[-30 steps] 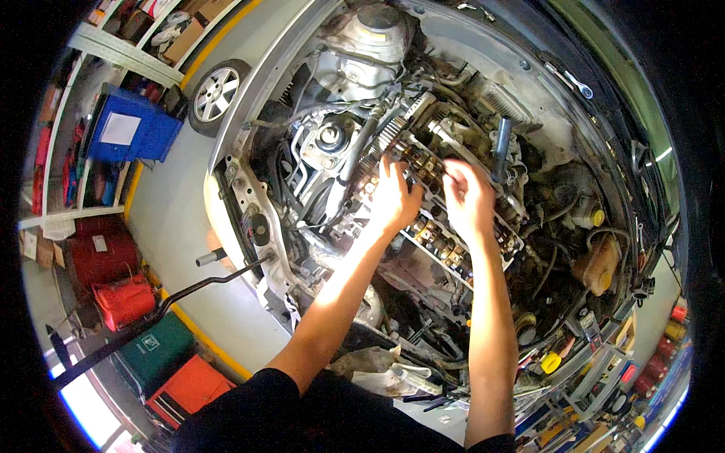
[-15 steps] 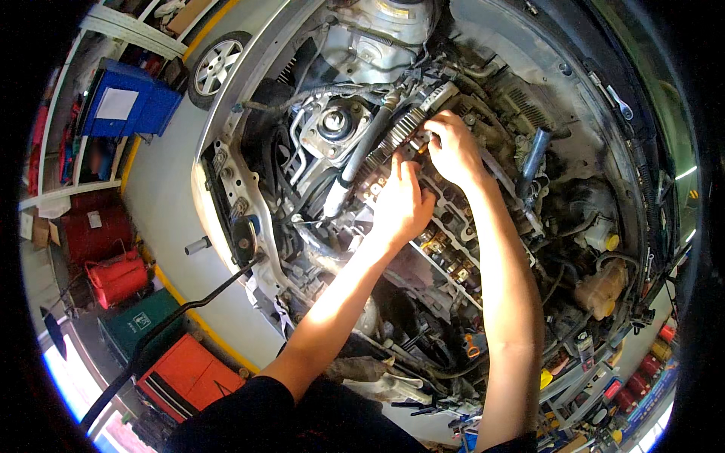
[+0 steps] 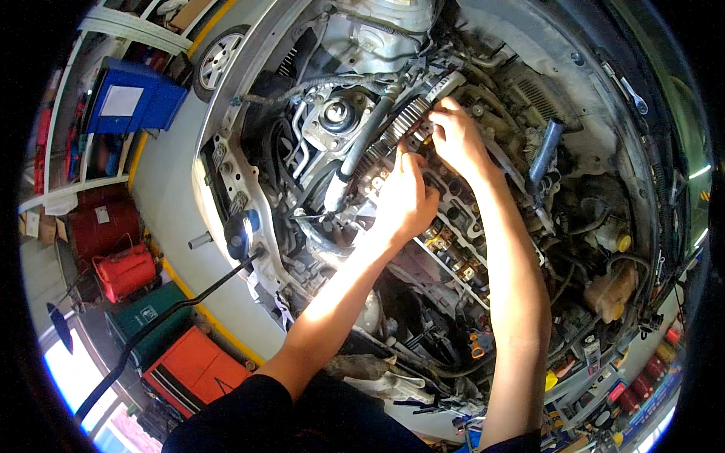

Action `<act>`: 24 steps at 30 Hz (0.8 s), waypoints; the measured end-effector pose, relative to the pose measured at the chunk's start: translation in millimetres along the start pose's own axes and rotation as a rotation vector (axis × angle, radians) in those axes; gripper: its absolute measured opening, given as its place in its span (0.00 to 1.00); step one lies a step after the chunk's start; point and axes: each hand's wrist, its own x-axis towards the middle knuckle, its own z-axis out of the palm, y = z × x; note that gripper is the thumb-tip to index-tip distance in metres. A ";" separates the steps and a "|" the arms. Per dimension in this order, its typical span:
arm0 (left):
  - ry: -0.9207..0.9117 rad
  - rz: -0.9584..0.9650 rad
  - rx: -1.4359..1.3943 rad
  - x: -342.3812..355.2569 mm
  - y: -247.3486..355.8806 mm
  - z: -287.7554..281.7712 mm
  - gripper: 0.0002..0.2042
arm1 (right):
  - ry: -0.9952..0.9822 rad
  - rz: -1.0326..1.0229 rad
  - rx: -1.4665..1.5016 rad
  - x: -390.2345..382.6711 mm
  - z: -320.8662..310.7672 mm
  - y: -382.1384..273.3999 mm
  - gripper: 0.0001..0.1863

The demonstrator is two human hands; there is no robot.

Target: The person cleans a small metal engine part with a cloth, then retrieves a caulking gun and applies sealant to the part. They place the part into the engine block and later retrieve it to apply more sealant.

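An open engine with its cam cover off lies below me. A row of ridged teeth (image 3: 410, 115), which looks like a camshaft sprocket or toothed belt, runs along the engine's far end. My left hand (image 3: 410, 198) reaches to the near side of these teeth, fingers bent down and pressed close together. On the far right end of the teeth, my right hand (image 3: 459, 142) has its thumb and fingers curled in a pinch. What either hand's fingertips hold is hidden. The exposed camshaft area (image 3: 453, 257) extends toward me between my forearms.
A black hose (image 3: 365, 140) and a round strut-like mount (image 3: 337, 113) stand left of the teeth. A blue pipe (image 3: 545, 153) rises on the right. A tan tank (image 3: 610, 291) sits at lower right. A dark rod (image 3: 162, 325) crosses the left side, near red and blue boxes.
The whole view has shifted slightly. Both hands stay at the ridged teeth, with the right fingertips curled a little differently against their far end.
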 end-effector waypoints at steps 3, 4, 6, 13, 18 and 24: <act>0.003 0.035 0.015 -0.7 -0.1 -3.0 0.27 | 0.010 0.019 0.037 -1.8 0.2 -2.5 0.11; 0.009 0.065 0.025 -0.3 0.4 -4.3 0.28 | 0.014 0.029 0.052 -2.2 0.1 -3.0 0.11; 0.067 0.038 -0.079 -1.3 2.3 -4.2 0.30 | 0.038 0.009 0.070 -0.5 1.4 0.0 0.10; 0.073 -0.330 -0.252 1.8 16.0 -5.5 0.32 | 0.018 0.046 0.101 3.1 -2.9 -2.4 0.10; 0.146 -0.311 -0.299 0.3 12.7 8.7 0.31 | 0.031 0.015 0.122 4.7 -2.4 0.7 0.09; 0.157 -0.275 -0.312 -1.8 13.2 8.2 0.31 | 0.049 0.025 0.104 6.5 -0.9 -1.7 0.09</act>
